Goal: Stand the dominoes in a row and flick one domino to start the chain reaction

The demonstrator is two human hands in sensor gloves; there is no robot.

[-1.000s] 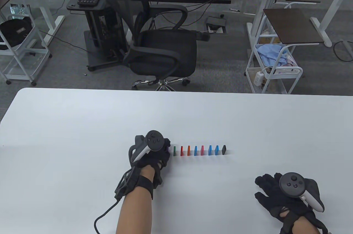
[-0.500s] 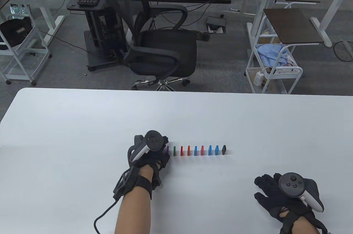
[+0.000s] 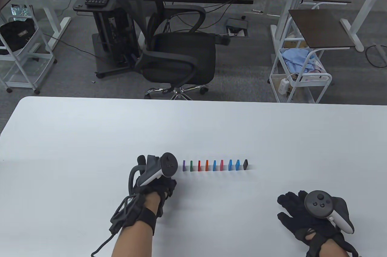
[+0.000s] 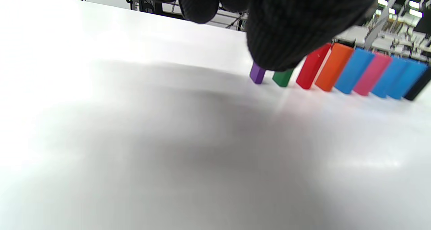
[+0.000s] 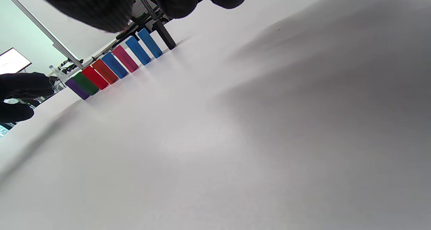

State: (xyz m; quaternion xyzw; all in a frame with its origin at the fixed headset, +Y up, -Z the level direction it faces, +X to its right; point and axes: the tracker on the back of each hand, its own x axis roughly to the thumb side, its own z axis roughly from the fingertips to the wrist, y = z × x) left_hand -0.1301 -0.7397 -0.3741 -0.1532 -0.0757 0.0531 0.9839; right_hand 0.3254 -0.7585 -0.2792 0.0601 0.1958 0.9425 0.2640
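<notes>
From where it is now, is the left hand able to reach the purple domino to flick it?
Probably yes. The left hand sits just left of the purple domino, the row's left end, with only bare table between them. The right hand rests far off.

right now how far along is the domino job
Done: the row of dominoes stands upright on the table, from the purple one to the black one. In hand: nothing; the left hand sits just clear of the purple end, and the right hand rests flat. Left: the flick; none has toppled.
</notes>
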